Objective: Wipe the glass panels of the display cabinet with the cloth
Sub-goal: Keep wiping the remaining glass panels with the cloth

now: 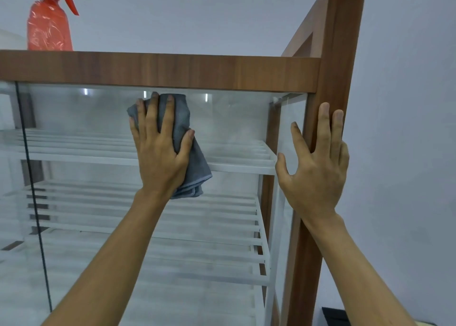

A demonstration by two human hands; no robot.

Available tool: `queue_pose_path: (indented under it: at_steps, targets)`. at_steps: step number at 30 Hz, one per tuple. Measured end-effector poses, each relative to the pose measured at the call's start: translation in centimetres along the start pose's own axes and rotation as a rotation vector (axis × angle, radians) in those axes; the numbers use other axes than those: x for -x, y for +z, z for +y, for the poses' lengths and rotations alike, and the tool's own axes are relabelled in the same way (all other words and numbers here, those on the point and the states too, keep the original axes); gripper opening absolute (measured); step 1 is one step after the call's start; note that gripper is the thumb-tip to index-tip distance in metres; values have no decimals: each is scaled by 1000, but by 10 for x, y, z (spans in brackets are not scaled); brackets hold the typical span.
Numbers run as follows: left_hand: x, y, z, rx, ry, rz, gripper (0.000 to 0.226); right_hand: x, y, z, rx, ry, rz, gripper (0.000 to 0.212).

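The display cabinet has a brown wooden frame (158, 70) and a large front glass panel (227, 123). My left hand (160, 150) presses a folded grey cloth (195, 172) flat against the glass, just below the top rail. My right hand (318, 170) rests with fingers spread on the right wooden post (335, 78) and the glass edge, holding nothing. White slatted shelves (153, 214) show behind the glass.
A red spray bottle (49, 27) stands on the cabinet top at the far left. A dark vertical seam (32, 190) divides the glass panels at left. A pale wall lies behind and to the right. A dark object (335, 315) sits low at the right.
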State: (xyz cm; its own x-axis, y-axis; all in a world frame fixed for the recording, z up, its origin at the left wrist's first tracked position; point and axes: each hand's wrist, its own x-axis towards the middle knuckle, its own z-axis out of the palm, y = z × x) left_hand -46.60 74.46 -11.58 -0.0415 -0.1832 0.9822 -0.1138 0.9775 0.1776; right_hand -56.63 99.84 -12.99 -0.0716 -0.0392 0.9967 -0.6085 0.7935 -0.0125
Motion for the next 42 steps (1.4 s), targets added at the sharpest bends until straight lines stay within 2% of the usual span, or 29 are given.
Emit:
queue_pose_path:
  at_steps: [10, 14, 18, 29, 34, 42]
  targets:
    - [20, 36, 92, -74, 354, -125, 67, 1, -1, 2, 22, -13, -28, 56]
    - [42, 42, 106, -83, 364, -145, 64, 1, 0, 1, 27, -13, -21, 55]
    - [55, 33, 82, -108, 356, -161, 63, 1, 0, 2, 32, -17, -21, 54]
    - [38, -12, -35, -39, 50, -58, 64, 0, -1, 0, 16, 1, -13, 52]
    - [17, -2, -11, -4, 9, 2, 64, 1, 0, 0, 10, -1, -5, 52]
    - [12, 30, 76, -37, 245, -73, 66, 1, 0, 2, 18, -8, -23, 53]
